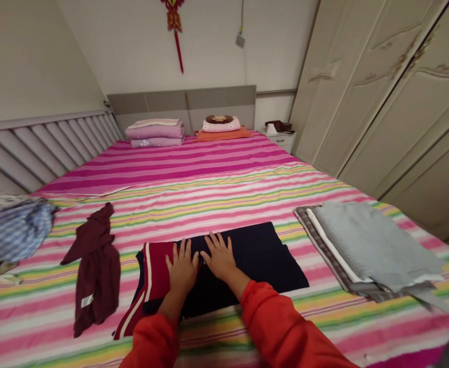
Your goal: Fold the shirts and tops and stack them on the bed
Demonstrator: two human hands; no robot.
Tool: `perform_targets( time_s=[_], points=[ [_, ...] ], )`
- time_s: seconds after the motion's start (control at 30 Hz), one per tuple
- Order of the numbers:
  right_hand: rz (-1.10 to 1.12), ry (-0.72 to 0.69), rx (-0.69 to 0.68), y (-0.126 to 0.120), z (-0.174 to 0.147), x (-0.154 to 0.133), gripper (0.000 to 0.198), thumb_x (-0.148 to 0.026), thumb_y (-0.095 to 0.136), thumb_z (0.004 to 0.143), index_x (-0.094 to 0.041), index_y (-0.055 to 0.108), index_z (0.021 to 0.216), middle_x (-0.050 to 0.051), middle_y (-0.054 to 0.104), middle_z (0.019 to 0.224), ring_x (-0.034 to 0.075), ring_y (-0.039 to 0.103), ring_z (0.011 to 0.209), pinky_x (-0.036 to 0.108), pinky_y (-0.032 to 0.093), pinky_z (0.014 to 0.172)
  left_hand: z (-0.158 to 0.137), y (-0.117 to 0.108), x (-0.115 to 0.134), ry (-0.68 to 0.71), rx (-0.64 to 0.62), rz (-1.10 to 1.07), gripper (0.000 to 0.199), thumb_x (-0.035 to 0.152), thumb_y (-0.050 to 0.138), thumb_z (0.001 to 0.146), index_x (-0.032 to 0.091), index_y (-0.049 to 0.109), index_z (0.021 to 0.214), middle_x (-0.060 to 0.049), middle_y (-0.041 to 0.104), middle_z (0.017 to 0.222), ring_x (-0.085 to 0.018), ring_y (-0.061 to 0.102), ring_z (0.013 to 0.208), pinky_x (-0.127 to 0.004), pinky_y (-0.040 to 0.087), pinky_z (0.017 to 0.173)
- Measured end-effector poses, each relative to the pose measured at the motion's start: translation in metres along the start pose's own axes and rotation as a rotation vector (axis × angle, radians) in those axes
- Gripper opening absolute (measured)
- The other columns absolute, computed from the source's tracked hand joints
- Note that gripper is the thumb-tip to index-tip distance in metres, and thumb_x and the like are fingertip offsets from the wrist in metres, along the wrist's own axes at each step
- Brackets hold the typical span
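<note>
The left hand [183,271] and right hand [220,257], fingers spread flat, rest on a folded navy-and-red cloth garment [253,255] lying lengthwise left to right beneath them, left hand nearer its red end [157,268], with folded lilac bedding [157,134] far beyond it.

Both hands [183,271] [221,259] flat on navy-and-red folded garment [261,255]

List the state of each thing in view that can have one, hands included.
Red-and-navy garment: laid flat, layered
Left hand: open, palm down on it
Right hand: open, palm down on it
Maroon garment: unfolded, rumpled
Blue checked cloth: bunched
Gray clothes: folded, stacked
Purple bedding: folded, stacked
Wardrobe doors: apparently shut
Nightstand drawer: shut
</note>
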State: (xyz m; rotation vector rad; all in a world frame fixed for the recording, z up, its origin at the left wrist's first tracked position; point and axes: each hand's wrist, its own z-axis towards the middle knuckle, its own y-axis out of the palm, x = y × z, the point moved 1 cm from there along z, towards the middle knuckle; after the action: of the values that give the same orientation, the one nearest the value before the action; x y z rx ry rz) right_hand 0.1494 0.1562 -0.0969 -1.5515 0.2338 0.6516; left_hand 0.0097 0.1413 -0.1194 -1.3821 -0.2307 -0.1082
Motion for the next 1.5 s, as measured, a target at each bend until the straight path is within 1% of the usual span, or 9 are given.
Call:
perform_targets(
  time_s=[0.2, 0.37, 0.5, 0.6, 0.7, 0.87, 0.97, 1.13, 1.5],
  points=[
    [-0.229, 0.119, -0.026, -0.019, -0.003, 0.063, 0.065, -0.061, 0.023, 0.097, -0.029, 0.025, 0.154, 0.001, 0.02, 0.162, 0.024, 0.008, 0.151, 0.055, 0.005, 0.12, -0.003, -0.001, 0.001, -0.022, 0.005, 0.092, 0.059, 0.042, 0.043, 0.094, 0.022, 0.036, 0.149, -0.008, 0.026, 0.161, -0.037, 0.019, 0.148, -0.065, 0.024, 0.114],
    [-0.409, 0.253, 0.026, -0.06, -0.015, 0.126, 0.061, -0.052, 0.023, 0.099, -0.026, 0.025, 0.154, 0.002, 0.023, 0.161, 0.023, 0.014, 0.15, 0.054, 0.006, 0.12, -0.005, -0.001, 0.0, -0.016, 0.016, 0.064, 0.069, 0.048, 0.049, 0.09, 0.019, 0.032, 0.151, -0.011, 0.024, 0.161, -0.037, 0.018, 0.148, -0.063, 0.024, 0.114],
    [-0.458, 0.321, 0.053, -0.076, -0.023, 0.153, 0.058, -0.044, 0.022, 0.1, -0.024, 0.024, 0.154, 0.003, 0.026, 0.161, 0.023, 0.018, 0.149, 0.056, 0.011, 0.119, -0.012, 0.0, -0.013, -0.028, 0.017, -0.004, 0.074, 0.051, 0.052, 0.088, 0.013, 0.034, 0.149, -0.015, 0.025, 0.16, -0.036, 0.022, 0.147, -0.057, 0.024, 0.117],
    [-0.457, 0.403, 0.07, -0.076, -0.021, 0.146, 0.057, -0.04, 0.02, 0.1, -0.02, 0.027, 0.153, 0.006, 0.028, 0.16, 0.025, 0.019, 0.149, 0.059, 0.012, 0.118, -0.018, -0.004, -0.018, -0.127, -0.035, -0.099, 0.065, 0.045, 0.043, 0.093, 0.01, 0.036, 0.148, -0.017, 0.031, 0.157, -0.033, 0.03, 0.145, -0.053, 0.029, 0.116],
    [-0.423, 0.417, 0.103, -0.066, -0.016, 0.112, 0.058, -0.041, 0.019, 0.1, -0.018, 0.029, 0.153, 0.007, 0.028, 0.16, 0.026, 0.016, 0.149, 0.06, 0.013, 0.117, -0.019, -0.01, -0.007, -0.216, -0.005, -0.184, 0.055, 0.036, 0.031, 0.098, 0.01, 0.04, 0.146, -0.016, 0.034, 0.156, -0.03, 0.035, 0.143, -0.05, 0.034, 0.114],
    [-0.403, 0.199, 0.083, -0.041, -0.019, 0.064, 0.06, -0.052, 0.021, 0.099, -0.029, 0.028, 0.153, 0.001, 0.024, 0.162, 0.026, 0.012, 0.15, 0.061, 0.012, 0.117, -0.009, -0.013, 0.023, -0.008, 0.044, -0.13, 0.052, 0.033, 0.03, 0.098, 0.017, 0.04, 0.147, -0.009, 0.036, 0.157, -0.026, 0.028, 0.146, -0.048, 0.03, 0.117],
    [-0.414, 0.276, 0.027, -0.035, -0.023, 0.082, 0.061, -0.054, 0.02, 0.098, -0.029, 0.028, 0.153, 0.001, 0.024, 0.162, 0.027, 0.015, 0.149, 0.062, 0.014, 0.116, -0.003, -0.008, 0.011, -0.046, 0.003, -0.024, 0.057, 0.043, 0.035, 0.097, 0.016, 0.041, 0.146, -0.01, 0.037, 0.155, -0.03, 0.03, 0.145, -0.055, 0.027, 0.117],
    [-0.452, 0.324, 0.061, -0.043, -0.026, 0.124, 0.062, -0.056, 0.017, 0.097, -0.031, 0.024, 0.154, 0.0, 0.024, 0.162, 0.028, 0.017, 0.149, 0.063, 0.015, 0.115, -0.009, -0.007, -0.041, -0.104, 0.061, 0.119, 0.067, 0.05, 0.038, 0.094, 0.008, 0.039, 0.146, -0.016, 0.037, 0.154, -0.031, 0.032, 0.144, -0.052, 0.027, 0.117],
    [-0.493, 0.387, 0.099, -0.07, -0.054, 0.147, 0.058, -0.043, 0.017, 0.099, -0.026, 0.029, 0.153, 0.002, 0.027, 0.161, 0.025, 0.02, 0.148, 0.06, 0.02, 0.115, -0.056, -0.013, -0.103, -0.061, 0.131, 0.163, 0.058, 0.044, 0.035, 0.095, 0.013, 0.044, 0.144, -0.013, 0.043, 0.152, -0.03, 0.036, 0.142, -0.053, 0.033, 0.114]
  ],
)
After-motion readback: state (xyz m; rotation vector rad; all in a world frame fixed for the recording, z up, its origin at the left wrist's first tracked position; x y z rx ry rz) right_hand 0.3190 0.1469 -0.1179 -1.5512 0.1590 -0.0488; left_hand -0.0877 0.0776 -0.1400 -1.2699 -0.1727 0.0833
